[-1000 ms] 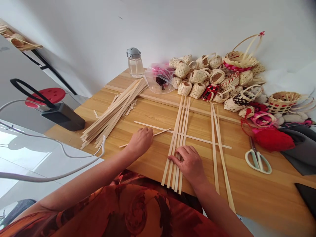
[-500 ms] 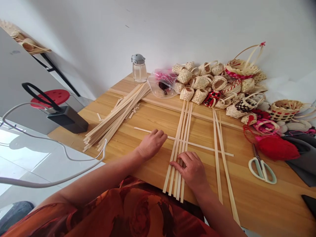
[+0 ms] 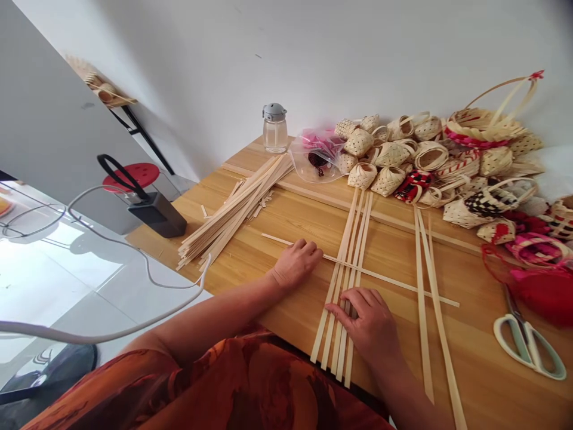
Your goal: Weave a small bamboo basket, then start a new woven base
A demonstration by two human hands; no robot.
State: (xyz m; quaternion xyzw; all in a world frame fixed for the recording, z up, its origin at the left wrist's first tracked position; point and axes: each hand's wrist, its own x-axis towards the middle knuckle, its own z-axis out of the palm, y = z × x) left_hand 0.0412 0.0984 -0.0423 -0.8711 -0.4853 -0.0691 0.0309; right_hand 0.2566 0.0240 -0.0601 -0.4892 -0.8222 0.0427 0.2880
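Several pale flat strips (image 3: 336,286) lie side by side on the wooden table, running away from me. One thin crosswise strip (image 3: 389,279) passes across them and on over the looser strips at the right. My left hand (image 3: 299,263) is closed on this thin strip, left of the side-by-side strips, fingertips curled down. Nearer the table's front edge, my right hand (image 3: 370,319) rests on the side-by-side strips, thumb spread from the bent fingers; it grips nothing that I can make out. Its palm side is hidden.
Two loose long strips (image 3: 423,310) lie to the right, with white-handled scissors (image 3: 528,340) beyond. Small woven baskets (image 3: 391,154) crowd the back. A strip bundle (image 3: 237,209), a bottle (image 3: 274,131), a plastic bag (image 3: 316,158) and a dark box (image 3: 159,214) stand or lie farther left.
The camera view has turned left, so the table and everything on it appear farther right. Both hands keep nearly the same places on the strips.
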